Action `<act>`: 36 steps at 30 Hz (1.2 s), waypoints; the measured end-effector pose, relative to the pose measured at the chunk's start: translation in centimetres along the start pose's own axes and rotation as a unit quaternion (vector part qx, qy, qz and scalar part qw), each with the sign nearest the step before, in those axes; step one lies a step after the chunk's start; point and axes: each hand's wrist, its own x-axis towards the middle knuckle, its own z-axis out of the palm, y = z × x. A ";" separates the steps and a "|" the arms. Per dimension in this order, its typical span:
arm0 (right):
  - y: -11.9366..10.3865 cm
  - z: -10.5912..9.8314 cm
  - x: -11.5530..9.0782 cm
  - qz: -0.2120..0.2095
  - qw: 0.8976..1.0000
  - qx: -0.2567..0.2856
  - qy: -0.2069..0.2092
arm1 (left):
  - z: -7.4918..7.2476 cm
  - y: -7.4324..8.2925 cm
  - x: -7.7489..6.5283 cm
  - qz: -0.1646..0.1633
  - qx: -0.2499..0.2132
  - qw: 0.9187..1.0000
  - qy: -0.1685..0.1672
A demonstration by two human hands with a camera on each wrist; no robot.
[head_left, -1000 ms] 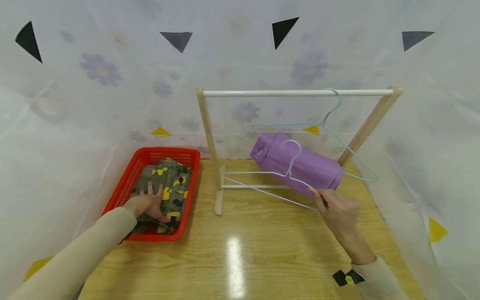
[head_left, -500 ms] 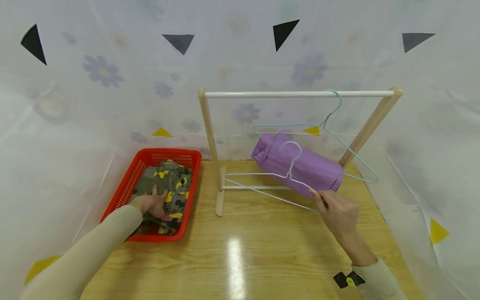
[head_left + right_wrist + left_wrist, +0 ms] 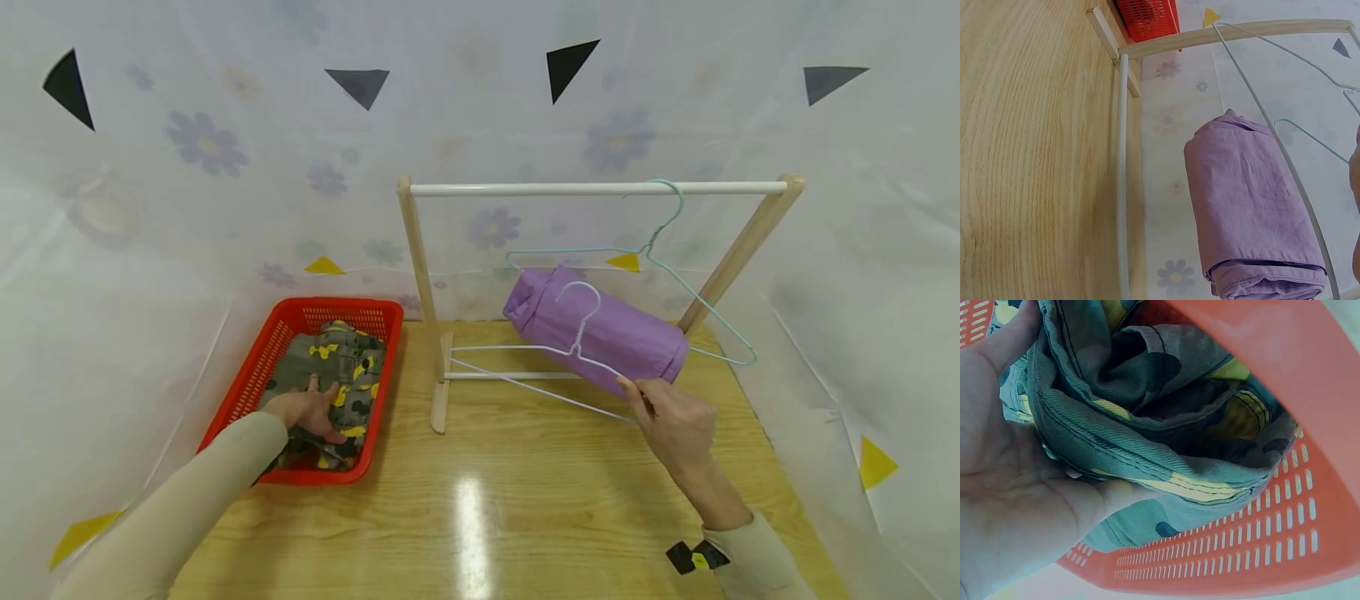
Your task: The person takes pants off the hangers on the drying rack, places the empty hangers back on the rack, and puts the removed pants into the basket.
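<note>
In the head view, my left hand [image 3: 303, 412] lies on a folded camouflage garment [image 3: 330, 350] inside a red basket [image 3: 392, 367]. Its fingers look fairly straight there; the left wrist view has the thumb partly tucked under a stitched edge of the cloth [image 3: 1097, 444]. On the right, my right hand [image 3: 678, 425] pinches one arm of a white wire clothes hanger [image 3: 540, 347], held hook up before the rack. Behind it, a folded purple garment [image 3: 611, 325] drapes over a mint-green clothes hanger [image 3: 708, 304]. Only a sliver of the right hand enters the right wrist view.
The rack's white top rail [image 3: 525, 190] carries the green hanger between wooden posts [image 3: 422, 275]. A lower white rail [image 3: 480, 375] joins the feet. Everything stands on a wooden table [image 3: 420, 533], with patterned white sheeting [image 3: 247, 217] at the back and sides.
My left hand has shifted slightly right and down on the camouflage garment, its fingers less spread. The right hand and white hanger have barely moved.
</note>
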 end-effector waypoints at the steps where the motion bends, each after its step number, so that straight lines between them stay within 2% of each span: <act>1: 0.0 0.0 0.0 0.000 1.000 0.001 0.000 | 0.0 0.0 0.0 0.000 -0.001 1.000 -0.001; 12: 0.4 -0.3 -0.4 0.003 1.000 -0.006 0.003 | -0.2 0.0 0.2 0.000 0.011 1.000 -0.002; 19: 0.7 -0.3 -0.5 0.007 1.000 -0.006 0.003 | -0.9 0.0 -0.1 0.008 0.013 1.000 0.004; 25: 0.6 -0.3 -0.3 0.009 1.000 -0.014 -0.001 | -1.8 0.6 -0.7 0.044 0.001 0.998 0.036; 28: 0.5 -0.3 -0.1 0.011 1.000 -0.015 0.000 | -2.2 1.4 -0.9 0.078 -0.010 0.995 0.063; 31: 0.5 -0.3 0.0 0.012 1.000 -0.012 0.001 | -2.6 2.4 -1.3 0.111 -0.018 0.987 0.113; 33: 0.5 -0.3 0.1 0.010 1.000 -0.012 0.005 | -2.8 3.0 -1.6 0.130 -0.014 0.978 0.160; 36: 0.3 -0.4 0.2 0.010 1.000 -0.012 0.011 | -2.9 4.1 -2.2 0.141 0.000 0.963 0.231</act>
